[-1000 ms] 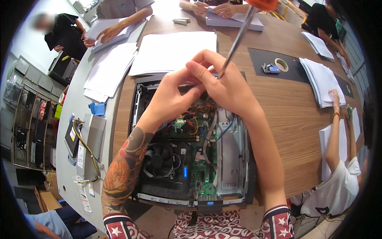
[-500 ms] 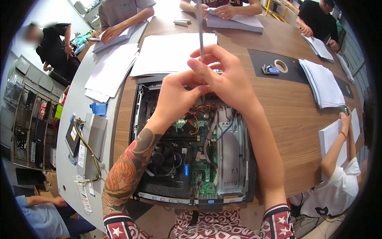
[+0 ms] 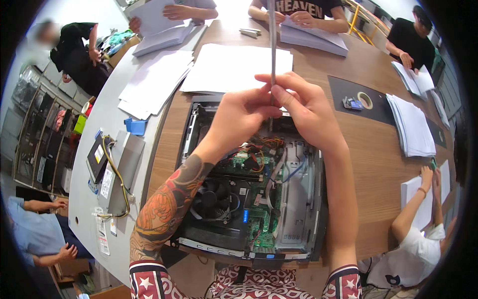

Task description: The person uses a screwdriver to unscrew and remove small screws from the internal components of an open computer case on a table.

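Pinching a screwdriver [image 3: 273, 52], the left hand [image 3: 241, 113] and right hand [image 3: 311, 108] are over an open computer [image 3: 254, 199] at the desk's [image 3: 363, 184] near edge.

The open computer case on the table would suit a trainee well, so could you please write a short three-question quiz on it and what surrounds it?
1. Multiple choice: which thing runs upright between the left hand and the right hand?
A) a roll of tape
B) a metal shaft
C) a stack of paper

2. True or false: the black fan sits to the left of the strip of bare green circuit board.

3. Fill in the blank: the silver metal box lies on the ___ side of the open computer case.

Key: 1. B; 2. true; 3. left.
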`<state>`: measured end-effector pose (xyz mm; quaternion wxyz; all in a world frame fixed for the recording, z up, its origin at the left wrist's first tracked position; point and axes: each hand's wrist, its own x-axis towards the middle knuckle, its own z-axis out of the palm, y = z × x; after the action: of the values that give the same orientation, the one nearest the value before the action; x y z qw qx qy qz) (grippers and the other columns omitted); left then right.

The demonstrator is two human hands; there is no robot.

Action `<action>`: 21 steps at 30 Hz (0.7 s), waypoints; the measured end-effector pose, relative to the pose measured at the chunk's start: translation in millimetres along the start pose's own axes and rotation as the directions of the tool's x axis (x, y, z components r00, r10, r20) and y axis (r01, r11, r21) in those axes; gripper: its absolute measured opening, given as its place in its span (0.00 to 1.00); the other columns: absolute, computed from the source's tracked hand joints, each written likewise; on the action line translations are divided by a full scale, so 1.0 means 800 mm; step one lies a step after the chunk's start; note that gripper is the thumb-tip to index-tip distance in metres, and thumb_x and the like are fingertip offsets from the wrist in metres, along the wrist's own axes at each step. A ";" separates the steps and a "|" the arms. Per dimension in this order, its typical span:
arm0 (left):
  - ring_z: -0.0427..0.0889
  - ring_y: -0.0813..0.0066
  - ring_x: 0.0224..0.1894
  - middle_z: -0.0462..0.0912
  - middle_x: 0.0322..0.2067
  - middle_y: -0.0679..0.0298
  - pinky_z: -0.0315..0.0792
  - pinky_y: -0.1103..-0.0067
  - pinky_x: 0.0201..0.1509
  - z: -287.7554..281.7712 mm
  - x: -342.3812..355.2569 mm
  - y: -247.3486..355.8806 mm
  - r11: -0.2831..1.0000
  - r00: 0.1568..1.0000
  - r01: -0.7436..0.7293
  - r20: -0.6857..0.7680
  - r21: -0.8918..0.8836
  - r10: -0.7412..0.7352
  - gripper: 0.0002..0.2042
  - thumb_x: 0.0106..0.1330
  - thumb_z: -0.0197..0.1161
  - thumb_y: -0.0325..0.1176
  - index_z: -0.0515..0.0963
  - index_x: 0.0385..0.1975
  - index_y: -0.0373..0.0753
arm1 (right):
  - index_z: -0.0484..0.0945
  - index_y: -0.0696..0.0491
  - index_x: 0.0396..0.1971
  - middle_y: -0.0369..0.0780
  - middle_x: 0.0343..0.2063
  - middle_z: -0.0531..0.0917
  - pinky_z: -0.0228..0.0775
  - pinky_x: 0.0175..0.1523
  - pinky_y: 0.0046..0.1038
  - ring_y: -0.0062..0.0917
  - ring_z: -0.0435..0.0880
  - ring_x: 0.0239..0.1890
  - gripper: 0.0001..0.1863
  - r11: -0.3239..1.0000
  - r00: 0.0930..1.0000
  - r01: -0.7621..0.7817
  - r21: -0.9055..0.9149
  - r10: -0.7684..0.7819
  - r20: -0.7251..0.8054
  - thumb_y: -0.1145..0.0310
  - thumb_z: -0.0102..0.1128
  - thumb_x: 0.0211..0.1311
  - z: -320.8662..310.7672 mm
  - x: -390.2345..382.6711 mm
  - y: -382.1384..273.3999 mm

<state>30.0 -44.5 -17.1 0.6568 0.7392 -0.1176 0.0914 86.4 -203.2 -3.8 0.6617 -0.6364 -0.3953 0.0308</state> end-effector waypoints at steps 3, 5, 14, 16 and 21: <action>0.82 0.80 0.42 0.85 0.42 0.61 0.76 0.82 0.48 0.001 -0.001 -0.002 0.989 0.999 0.004 -0.051 0.151 0.004 0.17 0.61 0.67 0.23 0.78 0.51 0.31 | 0.83 0.56 0.46 0.37 0.34 0.82 0.72 0.46 0.27 0.21 0.81 0.37 0.13 1.000 1.000 0.008 -0.026 -0.008 -0.019 0.67 0.62 0.64 0.006 0.001 0.000; 0.83 0.82 0.35 0.87 0.31 0.62 0.77 0.82 0.41 0.007 -0.001 -0.012 0.986 0.978 -0.078 -0.180 0.151 0.104 0.16 0.58 0.68 0.22 0.81 0.47 0.32 | 0.83 0.55 0.45 0.37 0.33 0.83 0.72 0.44 0.25 0.21 0.81 0.34 0.14 0.988 0.997 -0.001 -0.157 -0.011 -0.074 0.66 0.65 0.62 0.010 0.002 -0.001; 0.84 0.77 0.41 0.86 0.37 0.59 0.78 0.80 0.46 0.008 -0.002 -0.006 0.989 0.986 -0.128 -0.100 0.069 0.135 0.16 0.61 0.62 0.19 0.78 0.50 0.31 | 0.86 0.58 0.37 0.37 0.32 0.82 0.73 0.39 0.21 0.17 0.80 0.34 0.08 0.998 0.996 0.013 -0.067 -0.019 -0.083 0.70 0.64 0.63 0.003 0.001 0.003; 0.83 0.75 0.46 0.85 0.42 0.58 0.78 0.79 0.51 0.000 0.001 -0.007 0.997 0.996 -0.075 -0.035 0.033 0.076 0.17 0.63 0.60 0.19 0.76 0.53 0.31 | 0.86 0.58 0.38 0.36 0.32 0.82 0.73 0.38 0.20 0.17 0.80 0.34 0.09 0.997 0.995 0.036 -0.071 -0.042 -0.091 0.70 0.63 0.64 0.002 0.001 0.002; 0.82 0.73 0.49 0.85 0.41 0.59 0.75 0.77 0.55 -0.013 0.003 -0.001 0.976 0.992 -0.098 0.098 0.194 0.080 0.14 0.66 0.58 0.20 0.77 0.51 0.30 | 0.84 0.57 0.42 0.35 0.30 0.83 0.72 0.37 0.18 0.16 0.80 0.34 0.10 0.999 0.993 -0.030 0.027 0.033 -0.112 0.72 0.62 0.64 0.007 0.001 -0.004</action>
<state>32.9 -34.2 -15.5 0.5691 0.7984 -0.1700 0.0989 82.2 -198.6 -1.4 0.6904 -0.6347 -0.3471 0.0103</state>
